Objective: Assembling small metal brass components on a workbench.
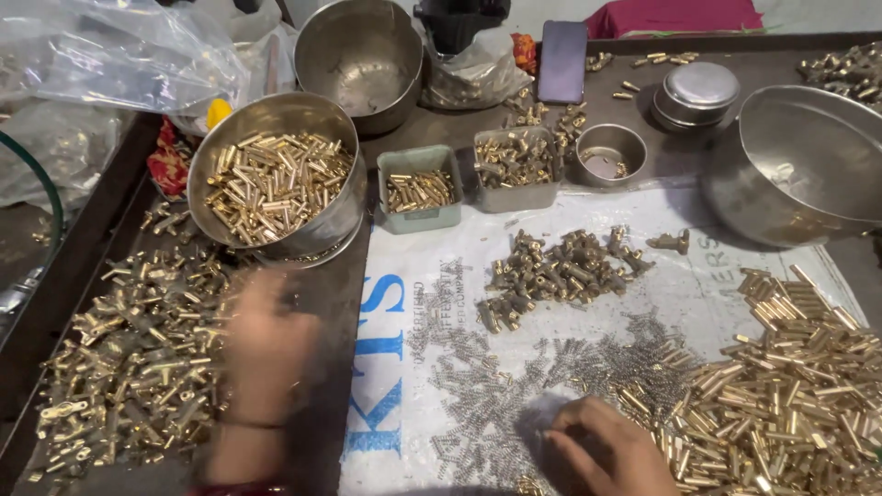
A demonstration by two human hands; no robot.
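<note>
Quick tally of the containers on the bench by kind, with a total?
Big round steel bowls: 3 — one full of brass tubes, one bare at the back, one bare at right
Small rectangular tubs: 2 — green, grey
Small round steel cup: 1
Lidded steel tin: 1
Total: 7

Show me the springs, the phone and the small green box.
springs [514, 386], head view, middle of the grey heap.
phone [562, 61], head view, centre of its back.
green box [421, 219], head view, its front wall.
</note>
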